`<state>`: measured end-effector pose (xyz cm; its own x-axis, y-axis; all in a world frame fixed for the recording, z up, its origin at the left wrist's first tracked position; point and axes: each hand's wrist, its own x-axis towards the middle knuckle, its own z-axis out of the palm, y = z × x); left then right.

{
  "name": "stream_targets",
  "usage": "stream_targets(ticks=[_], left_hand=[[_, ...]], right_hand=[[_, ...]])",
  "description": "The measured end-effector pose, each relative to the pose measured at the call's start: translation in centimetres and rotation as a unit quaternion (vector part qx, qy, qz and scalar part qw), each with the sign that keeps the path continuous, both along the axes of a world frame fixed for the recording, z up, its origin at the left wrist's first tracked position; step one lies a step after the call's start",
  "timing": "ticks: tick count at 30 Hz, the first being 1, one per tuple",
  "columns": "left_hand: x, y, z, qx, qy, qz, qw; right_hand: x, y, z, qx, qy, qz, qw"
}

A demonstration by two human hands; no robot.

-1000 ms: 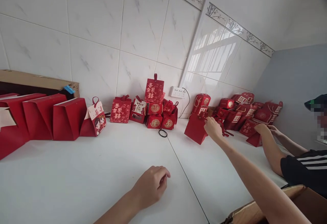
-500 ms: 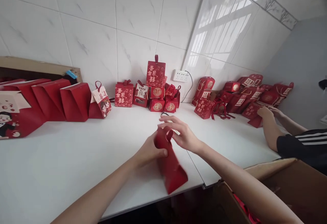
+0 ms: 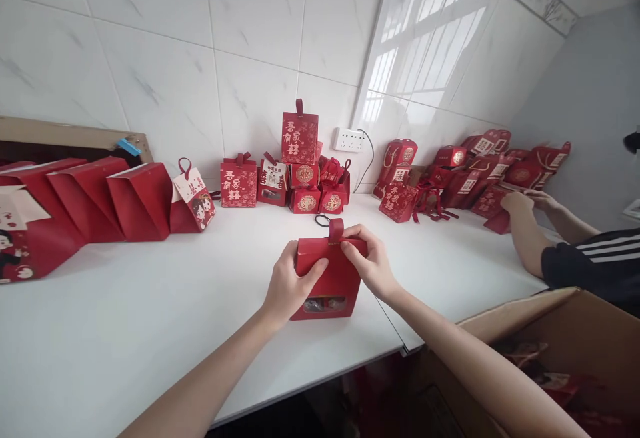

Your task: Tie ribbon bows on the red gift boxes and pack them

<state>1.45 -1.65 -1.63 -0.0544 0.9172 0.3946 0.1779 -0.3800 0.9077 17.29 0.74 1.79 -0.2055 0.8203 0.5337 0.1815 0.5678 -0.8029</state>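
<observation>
A red gift box (image 3: 333, 278) with a ribbon loop on top and a small clear window low on its front stands upright on the white table (image 3: 240, 331). My left hand (image 3: 293, 281) grips its left side, thumb across the front and fingers behind. At the upper right edge, beside the ribbon loop (image 3: 337, 230), my right hand (image 3: 370, 261) pinches the box top, thumb in front. Behind the box lies a thin black ring (image 3: 323, 221). Further back, a stack of small red boxes (image 3: 305, 175) leans near the tiled wall.
Large red boxes (image 3: 137, 201) line the left side. More red boxes (image 3: 463, 188) are heaped at the back right, where another person's hands (image 3: 520, 205) work. An open cardboard box (image 3: 520, 305) sits at the lower right, below a seam in the table.
The red box, tilted and blurred before, is now upright with its windowed face toward me. My right hand has come down from above the ribbon to grip the top edge.
</observation>
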Motion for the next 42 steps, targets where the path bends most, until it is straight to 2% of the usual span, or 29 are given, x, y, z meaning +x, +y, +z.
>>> stream_targets(ticks=[11,14,17,20,22,24,30,42], left_hand=[[-0.4,0.5,-1.4,0.013,-0.02,-0.067,0.997],[-0.7,0.9,-1.5,-0.011,-0.029,-0.101,0.994],[-1.0,1.2,-1.3,-0.053,-0.051,-0.119,0.99],[-1.1,1.1,-1.0,-0.06,-0.074,-0.179,0.979],[-1.1,0.8,-1.0,-0.047,-0.068,-0.232,0.969],[-1.0,0.5,-1.1,-0.035,-0.056,-0.259,0.963],[-1.0,0.3,-1.4,-0.044,-0.027,-0.279,0.959],[-0.9,0.5,-1.5,-0.026,0.001,-0.271,0.962]], right_hand=[[0.0,0.3,0.0,-0.017,0.012,0.016,1.0],[0.2,0.2,-0.1,-0.033,0.007,0.021,0.999],[0.4,0.4,0.0,-0.085,0.017,0.002,0.996],[0.7,1.0,0.5,-0.135,0.073,-0.028,0.988],[0.9,1.3,0.8,-0.168,0.118,-0.043,0.978],[1.2,1.5,1.0,-0.194,0.148,-0.047,0.969],[1.8,1.2,0.7,-0.158,0.123,-0.053,0.978],[2.2,0.3,1.0,-0.118,0.093,-0.082,0.985]])
